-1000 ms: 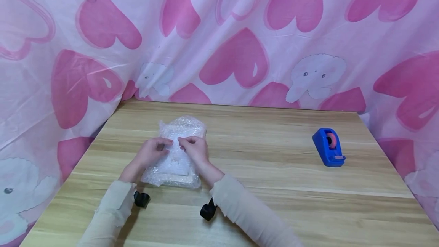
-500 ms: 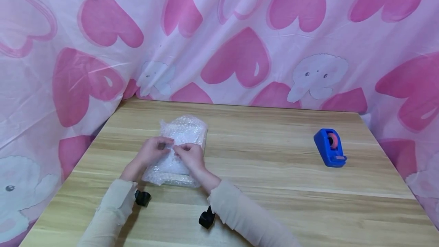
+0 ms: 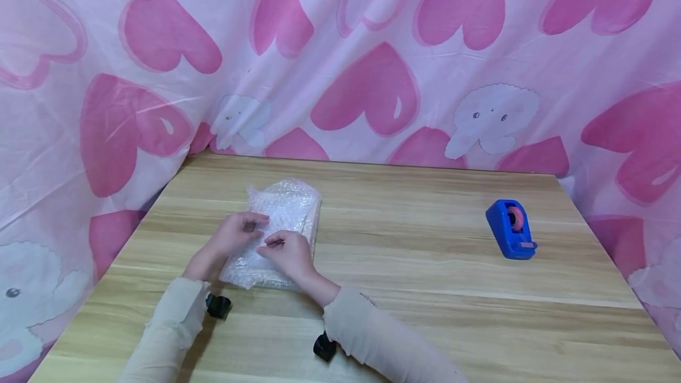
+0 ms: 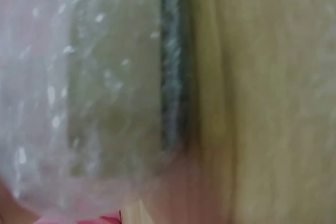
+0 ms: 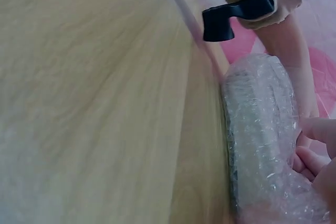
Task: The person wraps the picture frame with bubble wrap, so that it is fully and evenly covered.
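Observation:
A flat, boxy package in clear bubble wrap point(image 3: 291, 198) lies on the wooden table, left of centre. Through the wrap, the left wrist view shows a tan face and a dark edge of the blurred package point(image 4: 118, 77); its exact kind cannot be told. My left hand point(image 3: 234, 235) rests at the package's left side, fingers bent loosely, thumb apart from them. Over its lower middle is my right hand point(image 3: 289, 253), thumb and forefinger slightly apart at the wrap. Whether a strip of tape lies under the fingertips is too small to tell.
A blue tape dispenser point(image 3: 512, 235) with a pink roll stands toward the table's right side. Black wrist mounts point(image 3: 219, 306) hang below both sleeves. Pink heart-patterned cloth point(image 3: 367, 90) encloses the back and sides of the wooden table point(image 3: 415, 300).
My right hand has slid down the package toward me, and its thumb and forefinger have parted from a pinch. The left hand has hardly moved, and the package stays in place.

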`<state>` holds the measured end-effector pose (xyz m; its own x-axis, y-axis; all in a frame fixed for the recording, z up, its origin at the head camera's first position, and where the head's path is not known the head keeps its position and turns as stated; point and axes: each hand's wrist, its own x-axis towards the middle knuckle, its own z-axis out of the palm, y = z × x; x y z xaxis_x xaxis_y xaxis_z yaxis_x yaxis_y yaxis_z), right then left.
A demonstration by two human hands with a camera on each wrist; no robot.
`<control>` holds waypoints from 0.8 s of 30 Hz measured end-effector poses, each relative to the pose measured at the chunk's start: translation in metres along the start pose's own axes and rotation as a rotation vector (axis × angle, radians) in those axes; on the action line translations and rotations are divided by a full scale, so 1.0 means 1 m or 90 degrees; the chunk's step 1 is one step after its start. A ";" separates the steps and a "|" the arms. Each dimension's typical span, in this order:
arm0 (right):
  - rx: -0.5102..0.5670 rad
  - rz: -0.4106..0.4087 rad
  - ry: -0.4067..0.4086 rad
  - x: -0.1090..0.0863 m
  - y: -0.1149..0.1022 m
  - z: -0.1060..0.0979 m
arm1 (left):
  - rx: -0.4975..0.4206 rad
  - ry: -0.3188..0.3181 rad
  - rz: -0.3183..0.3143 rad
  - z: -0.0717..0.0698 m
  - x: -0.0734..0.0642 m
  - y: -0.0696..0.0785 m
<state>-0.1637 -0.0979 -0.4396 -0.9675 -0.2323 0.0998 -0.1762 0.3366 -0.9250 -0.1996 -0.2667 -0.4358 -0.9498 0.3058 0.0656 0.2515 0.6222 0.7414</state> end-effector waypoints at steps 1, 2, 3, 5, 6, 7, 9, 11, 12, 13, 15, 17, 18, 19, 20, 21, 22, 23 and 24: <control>-0.008 -0.008 -0.005 -0.001 0.000 0.000 | -0.002 -0.009 -0.001 -0.001 0.000 0.000; -0.014 -0.014 -0.008 -0.002 -0.001 -0.001 | -0.005 -0.019 -0.001 -0.002 -0.001 0.001; -0.019 -0.019 -0.010 -0.002 -0.001 -0.001 | -0.008 -0.029 0.000 -0.003 -0.001 0.001; -0.027 -0.029 -0.014 -0.003 -0.001 -0.001 | -0.017 -0.053 0.001 -0.005 -0.002 0.001; -0.034 -0.032 -0.016 -0.004 -0.001 -0.001 | -0.019 -0.063 0.002 -0.005 -0.002 0.001; -0.039 -0.035 -0.018 -0.004 -0.001 -0.001 | -0.021 -0.070 0.001 -0.005 -0.003 0.001; -0.050 -0.041 -0.020 -0.004 0.000 0.000 | -0.018 -0.081 0.005 -0.006 -0.003 0.001; -0.061 -0.045 -0.019 -0.004 0.001 0.000 | -0.013 -0.089 0.010 -0.006 -0.004 0.002; -0.066 -0.046 -0.018 -0.004 0.001 0.000 | -0.009 -0.093 0.013 -0.007 -0.004 0.002; -0.070 -0.048 -0.017 -0.004 0.002 0.000 | -0.009 -0.096 0.012 -0.007 -0.005 0.003; -0.077 -0.053 -0.015 -0.005 0.002 0.000 | -0.009 -0.106 0.011 -0.007 -0.007 0.005; -0.080 -0.055 -0.013 -0.005 0.002 0.000 | -0.007 -0.118 0.017 -0.008 -0.008 0.006; -0.081 -0.059 -0.012 -0.005 0.002 0.000 | -0.004 -0.122 0.019 -0.008 -0.008 0.006; -0.081 -0.063 -0.011 -0.005 0.002 0.000 | -0.003 -0.124 0.018 -0.007 -0.009 0.007; -0.080 -0.066 -0.010 -0.006 0.002 0.000 | 0.000 -0.124 0.021 -0.007 -0.009 0.007; -0.079 -0.069 -0.011 -0.006 0.002 -0.001 | 0.004 -0.122 0.023 -0.006 -0.009 0.007; -0.078 -0.071 -0.013 -0.006 0.002 -0.001 | 0.006 -0.122 0.023 -0.006 -0.009 0.007; -0.077 -0.074 -0.015 -0.005 0.002 -0.002 | 0.006 -0.120 0.021 -0.005 -0.009 0.007; -0.076 -0.076 -0.018 -0.005 0.002 -0.002 | 0.009 -0.118 0.021 -0.005 -0.010 0.008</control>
<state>-0.1594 -0.0938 -0.4416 -0.9329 -0.3026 0.1950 -0.3121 0.4098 -0.8571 -0.1894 -0.2683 -0.4274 -0.8911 0.4525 -0.0356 0.2855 0.6199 0.7309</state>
